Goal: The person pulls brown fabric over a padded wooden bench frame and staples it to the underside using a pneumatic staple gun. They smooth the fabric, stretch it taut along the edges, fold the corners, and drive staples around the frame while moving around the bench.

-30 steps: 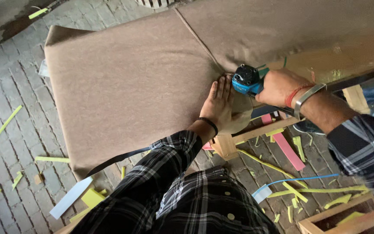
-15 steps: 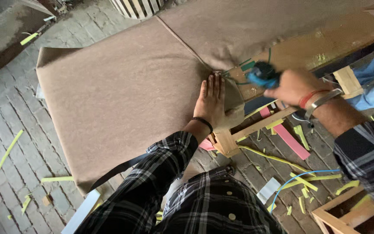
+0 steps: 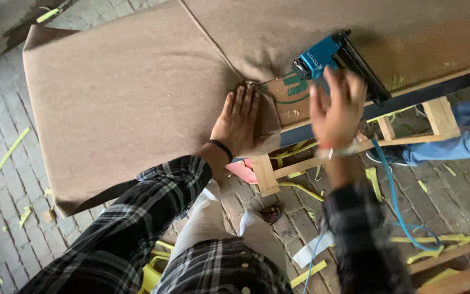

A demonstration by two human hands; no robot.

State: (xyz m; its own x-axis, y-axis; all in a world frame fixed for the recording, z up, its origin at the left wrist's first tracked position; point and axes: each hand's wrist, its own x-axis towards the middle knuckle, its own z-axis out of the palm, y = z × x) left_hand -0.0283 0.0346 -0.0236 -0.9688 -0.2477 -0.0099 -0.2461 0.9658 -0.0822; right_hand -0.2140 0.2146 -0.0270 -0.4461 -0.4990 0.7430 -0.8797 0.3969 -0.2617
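With the left hand pressed flat on the brown fabric at the frame's corner, at about 12 o'clock, the blurred right hand, fingers spread, reaches the blue staple gun; keeping the cloth taut likely prevents puckers.

The broad brown cushion lies bare to the left of the left hand, leaving open room across its top. To the right, the blue staple gun and the right hand crowd the fabric seam. Below, the wooden frame and blue hose bar the way, with yellow scraps scattered on the brick floor.
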